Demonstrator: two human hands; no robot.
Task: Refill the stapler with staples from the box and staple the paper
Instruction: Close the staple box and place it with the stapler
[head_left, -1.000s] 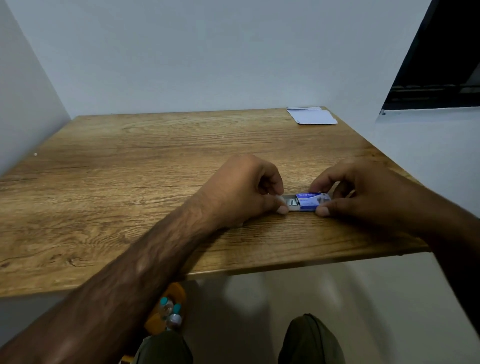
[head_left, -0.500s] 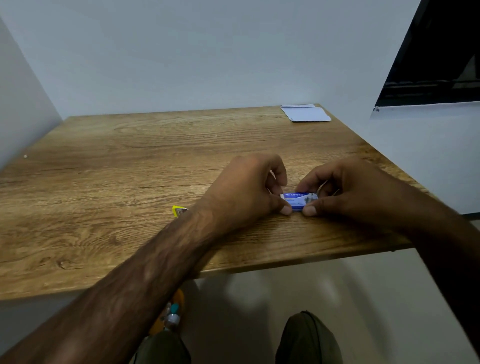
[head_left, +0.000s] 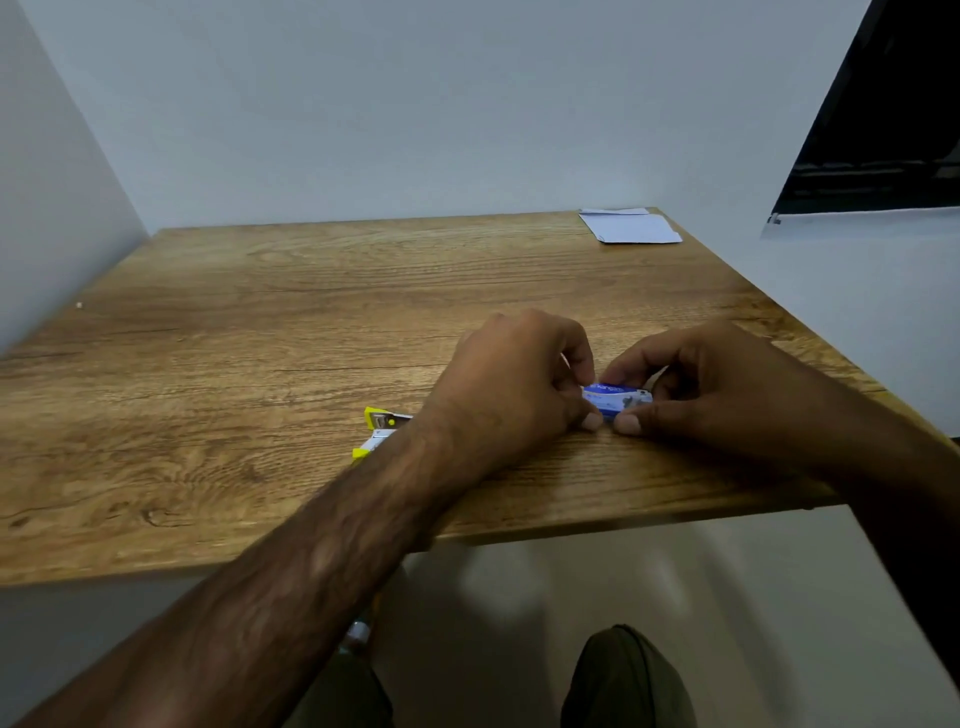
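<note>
Both your left hand (head_left: 514, 384) and right hand (head_left: 711, 389) curl over and pinch the staple box (head_left: 615, 399) near the bench's (head_left: 260, 312) front edge, stapler (head_left: 379, 421) beside your left wrist.

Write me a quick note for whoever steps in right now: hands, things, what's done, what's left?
Left hand: pinches the left end of the blue staple box.
Right hand: pinches the box's right end.
The box is low over the table, near the front edge.
The yellow stapler lies on the table, mostly hidden behind the left forearm.
The paper lies at the far right corner, untouched.
Done: box in hand. No staples are visible outside it.
Left: take staples out, load the stapler, staple the paper.
</note>
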